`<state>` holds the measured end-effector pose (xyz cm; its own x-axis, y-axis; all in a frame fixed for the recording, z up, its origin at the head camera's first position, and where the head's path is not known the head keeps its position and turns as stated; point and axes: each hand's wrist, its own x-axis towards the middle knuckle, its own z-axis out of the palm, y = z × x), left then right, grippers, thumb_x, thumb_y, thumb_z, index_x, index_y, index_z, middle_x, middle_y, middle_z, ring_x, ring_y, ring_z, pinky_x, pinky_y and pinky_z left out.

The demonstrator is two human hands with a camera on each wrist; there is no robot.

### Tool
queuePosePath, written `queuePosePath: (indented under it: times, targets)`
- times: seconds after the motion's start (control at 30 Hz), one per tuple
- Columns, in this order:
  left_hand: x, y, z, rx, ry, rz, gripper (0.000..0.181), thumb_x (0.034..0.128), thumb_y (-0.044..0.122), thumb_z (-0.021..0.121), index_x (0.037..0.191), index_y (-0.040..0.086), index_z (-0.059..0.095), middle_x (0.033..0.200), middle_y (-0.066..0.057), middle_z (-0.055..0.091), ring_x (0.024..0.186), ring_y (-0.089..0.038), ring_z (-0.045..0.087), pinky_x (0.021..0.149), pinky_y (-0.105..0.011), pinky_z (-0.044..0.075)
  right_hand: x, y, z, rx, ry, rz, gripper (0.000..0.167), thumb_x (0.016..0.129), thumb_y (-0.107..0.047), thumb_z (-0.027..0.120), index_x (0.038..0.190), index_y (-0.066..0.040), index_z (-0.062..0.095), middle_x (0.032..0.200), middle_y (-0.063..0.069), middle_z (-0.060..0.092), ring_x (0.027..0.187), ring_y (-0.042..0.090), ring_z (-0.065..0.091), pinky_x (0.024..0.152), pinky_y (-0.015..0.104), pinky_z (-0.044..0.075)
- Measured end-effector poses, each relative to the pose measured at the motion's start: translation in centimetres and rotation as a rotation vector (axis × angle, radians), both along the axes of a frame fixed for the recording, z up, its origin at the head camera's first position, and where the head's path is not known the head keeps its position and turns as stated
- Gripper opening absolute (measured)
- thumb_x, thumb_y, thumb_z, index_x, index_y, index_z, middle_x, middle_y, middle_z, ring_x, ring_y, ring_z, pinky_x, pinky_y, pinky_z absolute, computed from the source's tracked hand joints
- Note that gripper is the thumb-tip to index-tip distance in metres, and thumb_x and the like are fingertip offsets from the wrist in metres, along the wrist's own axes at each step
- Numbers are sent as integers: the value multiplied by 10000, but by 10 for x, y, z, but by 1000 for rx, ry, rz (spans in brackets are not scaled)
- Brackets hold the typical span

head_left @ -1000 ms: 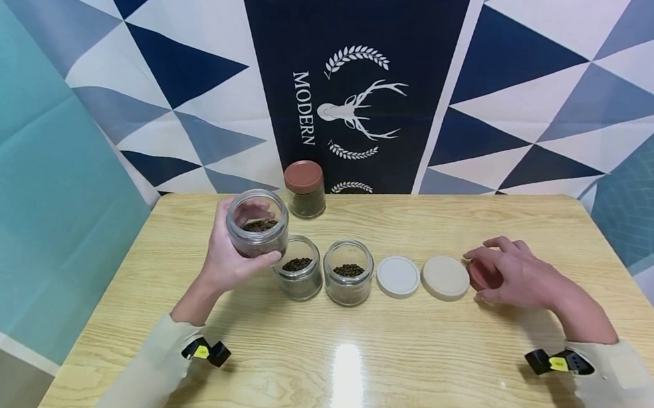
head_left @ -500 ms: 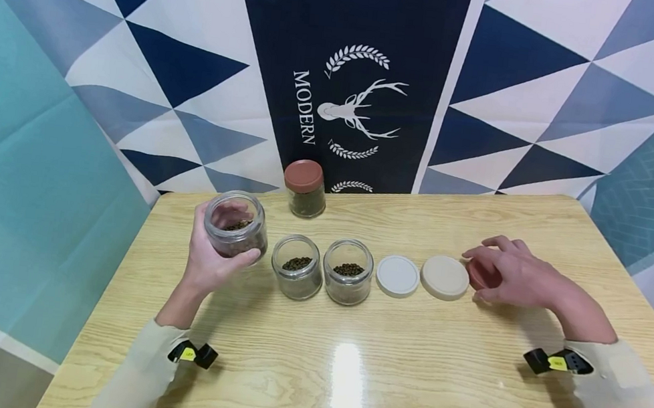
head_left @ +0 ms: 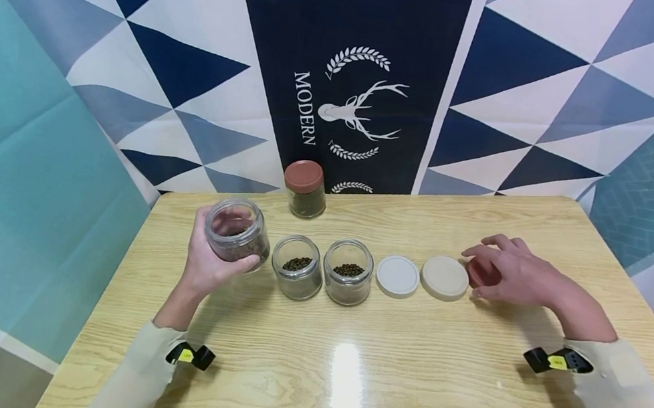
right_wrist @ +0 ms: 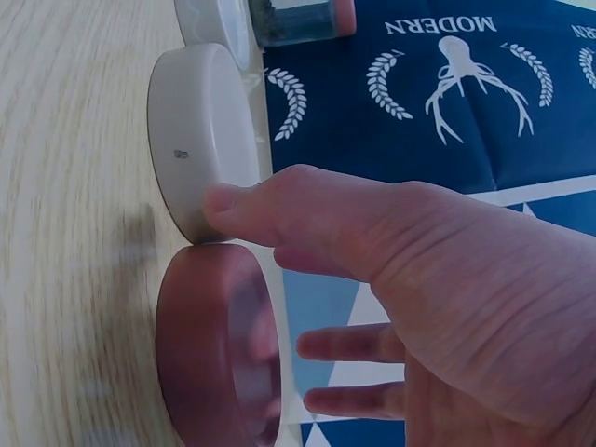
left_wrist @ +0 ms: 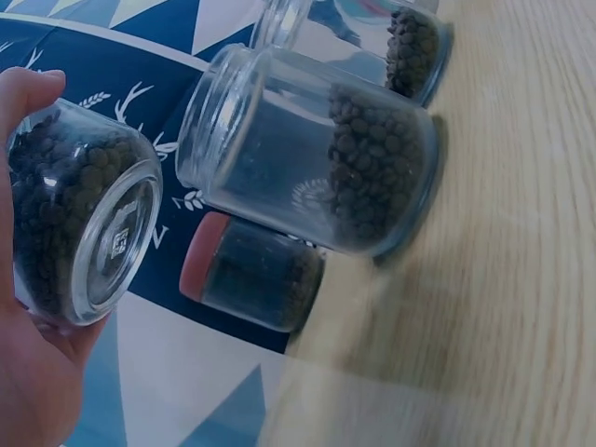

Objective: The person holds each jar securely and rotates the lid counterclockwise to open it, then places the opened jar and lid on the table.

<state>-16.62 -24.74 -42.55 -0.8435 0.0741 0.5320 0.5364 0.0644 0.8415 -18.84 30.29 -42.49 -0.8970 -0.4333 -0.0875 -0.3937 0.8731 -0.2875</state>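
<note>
My left hand [head_left: 208, 258] grips an open glass jar [head_left: 237, 234] partly filled with dark beans, held tilted above the left side of the table. From the left wrist camera the base of this jar [left_wrist: 88, 209] shows. Beside it, two more lidless glass jars stand upright, a left one [head_left: 297, 268] and a right one [head_left: 348, 274], each with dark beans at the bottom. My right hand [head_left: 515, 276] hovers over a red lid [head_left: 481, 274], fingers loosely bent. In the right wrist view this red lid [right_wrist: 219, 345] lies apart from the fingers, while the thumb is close to the cream lid [right_wrist: 200, 130].
A jar with a red lid [head_left: 304, 188] stands behind the others, close to the patterned backdrop [head_left: 373, 122]. A white lid [head_left: 397, 277] lies between the right jar and the cream lid on the wooden table [head_left: 283, 374].
My left hand has carried its jar leftward, away from the standing jars, and then slightly lower. The right hand has stayed almost still over the red lid.
</note>
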Motion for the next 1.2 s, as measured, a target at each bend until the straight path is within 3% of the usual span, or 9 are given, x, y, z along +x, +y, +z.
queuePosePath:
  times: [0.23,0.43,0.67,0.77,0.93,1.03,1.2]
  targets:
    - [2,-3,-11,-18,-91,3,900,686,-232,836,1436,80,449,1353,99,721,1261,-30,729,1121,-194,579,1,-1,0,-4,0,10,727,814,-358,999,1439,-106,727,1503,350,592,1289,543,574,914,640,588]
    - [1,-7,-20,-61,-122,23,884,695,-219,857,1436,13,435,1347,89,706,1263,-37,713,1139,-245,586,2,-2,-1,0,1,11,724,811,-369,998,1434,-115,730,1503,341,597,1285,532,576,912,614,580]
    - [0,-10,-30,-69,-183,19,883,703,-230,867,1435,-46,409,1360,76,703,1273,-20,714,1157,-224,574,2,-2,0,-3,4,11,735,812,-377,1002,1439,-113,725,1509,347,590,1295,542,568,922,638,582]
    - [0,-12,-34,-85,-220,30,897,709,-224,878,1446,-55,396,1386,20,699,1279,-2,710,1167,-204,561,3,-3,-1,-5,4,15,740,816,-389,999,1445,-115,722,1516,345,587,1304,544,566,934,649,581]
    - [0,-16,-40,-154,-278,46,944,730,-161,923,1499,-43,389,1482,-193,683,1305,19,681,1157,-159,539,3,-3,-1,-6,3,14,745,815,-389,1001,1446,-113,719,1518,346,583,1309,553,563,943,668,581]
    - [0,-18,-44,-206,-306,57,963,741,-118,952,1525,-28,399,1535,-251,662,1348,-43,675,1155,-138,525,3,-4,-1,-9,-1,18,741,815,-387,1002,1443,-110,723,1513,345,590,1309,551,565,958,668,573]
    - [2,-19,-50,-266,-339,58,970,753,-80,975,1539,-17,410,1571,-237,659,1466,-351,655,1156,-121,508,2,-5,0,-12,-8,22,731,818,-381,1001,1438,-109,726,1511,345,592,1311,549,563,965,666,569]
